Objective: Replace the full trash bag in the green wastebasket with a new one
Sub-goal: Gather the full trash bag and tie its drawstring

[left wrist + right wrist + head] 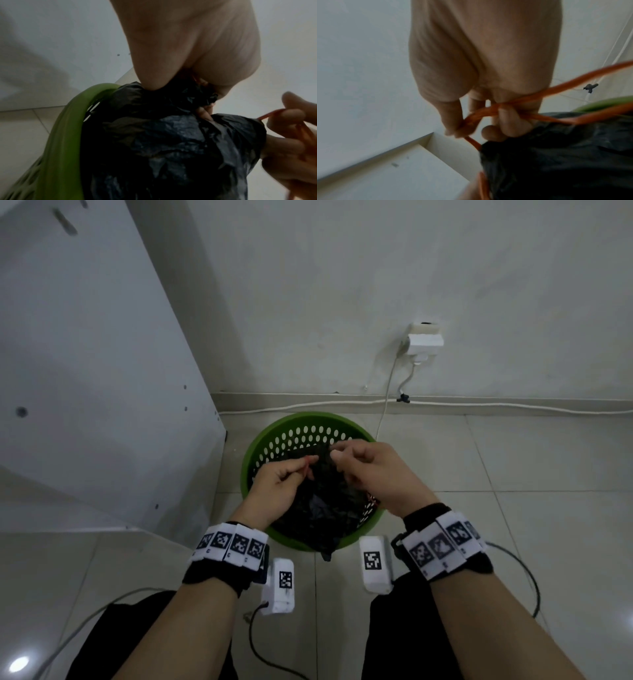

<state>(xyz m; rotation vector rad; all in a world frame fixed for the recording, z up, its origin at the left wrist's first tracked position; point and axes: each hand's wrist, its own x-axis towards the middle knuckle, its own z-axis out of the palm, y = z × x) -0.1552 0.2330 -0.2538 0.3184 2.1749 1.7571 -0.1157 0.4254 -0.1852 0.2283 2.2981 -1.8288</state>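
The full black trash bag (pixel 317 508) sits inside the green wastebasket (pixel 255 450) on the floor, unremoved. The left hand (pixel 274 491) clenches its gathered neck; the right hand (pixel 373 470) pinches the orange drawstring (pixel 488 112). Tying, removal and relining remain; no new bag is visible.

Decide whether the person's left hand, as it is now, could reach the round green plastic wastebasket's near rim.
Probably yes: the left hand hovers over the green wastebasket, but it grips the black trash bag, so must let go first.

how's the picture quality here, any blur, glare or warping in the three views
Head view: dim, sharp enough, a glare spot on the floor tile, wide-angle bending of the baseboard. Left wrist view: dark, the black trash bag noisy, the right hand smeared. Right wrist view: soft throughout, the orange drawstring streaked by motion.
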